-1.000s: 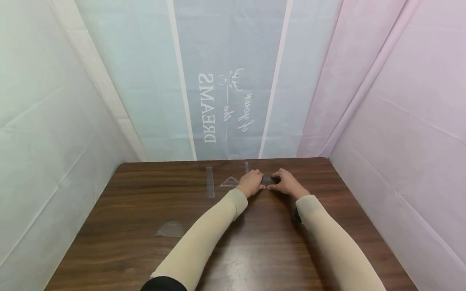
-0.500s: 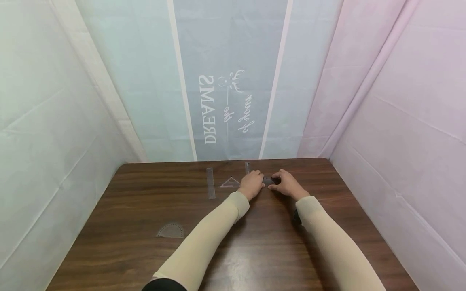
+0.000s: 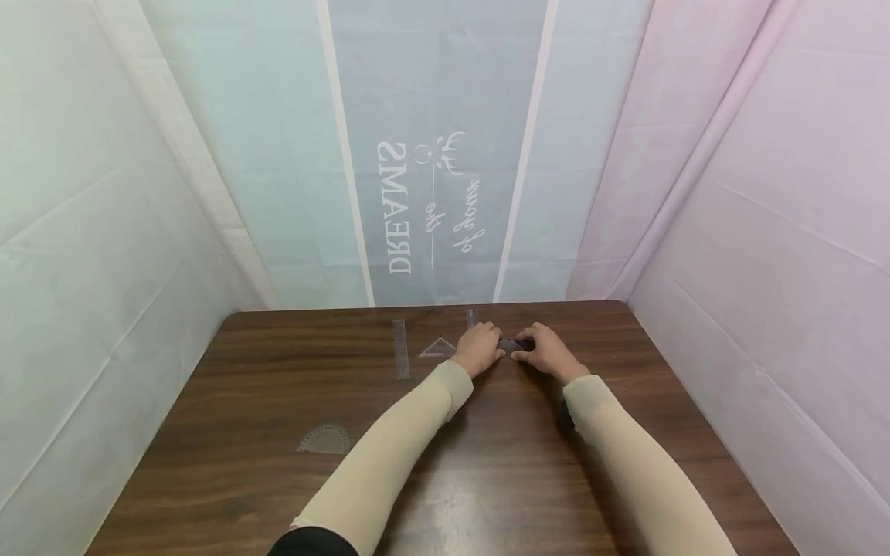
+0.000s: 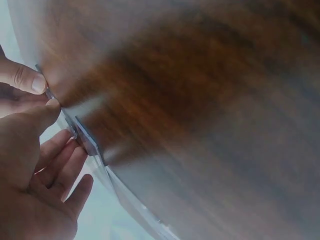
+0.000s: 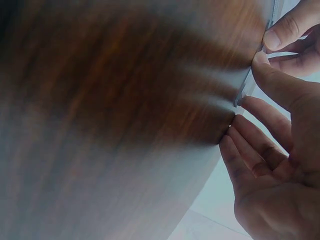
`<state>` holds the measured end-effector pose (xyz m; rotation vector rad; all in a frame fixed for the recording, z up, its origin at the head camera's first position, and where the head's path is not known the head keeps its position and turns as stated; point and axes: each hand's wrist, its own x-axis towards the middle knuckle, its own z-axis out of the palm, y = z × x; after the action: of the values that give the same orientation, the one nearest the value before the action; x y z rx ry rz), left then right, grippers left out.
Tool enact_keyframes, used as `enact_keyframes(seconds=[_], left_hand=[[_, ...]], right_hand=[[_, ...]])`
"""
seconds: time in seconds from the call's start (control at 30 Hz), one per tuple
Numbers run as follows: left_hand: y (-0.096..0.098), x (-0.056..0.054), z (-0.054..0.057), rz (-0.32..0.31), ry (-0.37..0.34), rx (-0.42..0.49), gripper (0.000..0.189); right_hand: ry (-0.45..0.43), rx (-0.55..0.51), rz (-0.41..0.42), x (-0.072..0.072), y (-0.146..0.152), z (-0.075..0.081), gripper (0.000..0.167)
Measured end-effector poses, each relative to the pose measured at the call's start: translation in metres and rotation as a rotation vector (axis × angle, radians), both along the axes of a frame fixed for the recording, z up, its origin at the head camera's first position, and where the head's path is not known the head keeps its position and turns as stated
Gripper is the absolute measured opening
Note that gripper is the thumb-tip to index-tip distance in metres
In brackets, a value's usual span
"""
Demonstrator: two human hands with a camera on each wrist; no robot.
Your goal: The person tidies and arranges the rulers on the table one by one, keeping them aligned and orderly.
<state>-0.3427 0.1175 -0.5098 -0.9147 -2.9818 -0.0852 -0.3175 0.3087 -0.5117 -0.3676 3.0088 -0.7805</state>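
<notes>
In the head view, a small flat grey plastic piece with a curved upper edge, like a protractor [image 3: 511, 347], lies at the back of the table between my hands. My left hand [image 3: 477, 347] pinches its left side, and my right hand [image 3: 549, 351] grips the right side between thumb and fingers. Both thumb tips meet near its front edge in the wrist views; much of the piece is hidden by fingers. Just left of my left hand lies a clear set square [image 3: 438, 347]. Behind that hand a clear ruler [image 3: 472, 316] shows only its far end.
Another clear ruler [image 3: 401, 349] lies lengthwise further left. Nearer me, by the left forearm, is a clear protractor [image 3: 325, 439]. The dark wooden table [image 3: 229, 386] has fabric walls on both sides and a printed curtain [image 3: 445, 93] behind its back edge.
Both hands stay at the grey piece with hardly any movement. The whole head view shifts very slightly; the other drawing tools remain where they were.
</notes>
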Motion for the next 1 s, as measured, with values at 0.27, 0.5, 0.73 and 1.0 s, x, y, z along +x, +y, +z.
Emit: enact_keyframes(seconds=[0.27, 0.5, 0.73, 1.0], left_hand=[[-0.0011, -0.0035, 0.0014, 0.008, -0.028, -0.03, 0.046], [-0.0027, -0.0049, -0.0003, -0.002, -0.039, 0.005, 0.044], [-0.005, -0.0066, -0.0011, -0.033, -0.02, 0.007, 0.044], [-0.0077, -0.0044, 0.0005, -0.06, -0.011, 0.034, 0.043]], right_hand=[[0.015, 0.019, 0.03, 0.0026, -0.001, -0.003, 0.045], [0.025, 0.048, 0.047, 0.0035, 0.0003, -0.0043, 0.044], [-0.01, 0.113, 0.048, 0.0019, -0.0006, -0.0032, 0.046], [0.032, 0.097, 0.075, 0.0075, 0.0022, -0.0007, 0.042]])
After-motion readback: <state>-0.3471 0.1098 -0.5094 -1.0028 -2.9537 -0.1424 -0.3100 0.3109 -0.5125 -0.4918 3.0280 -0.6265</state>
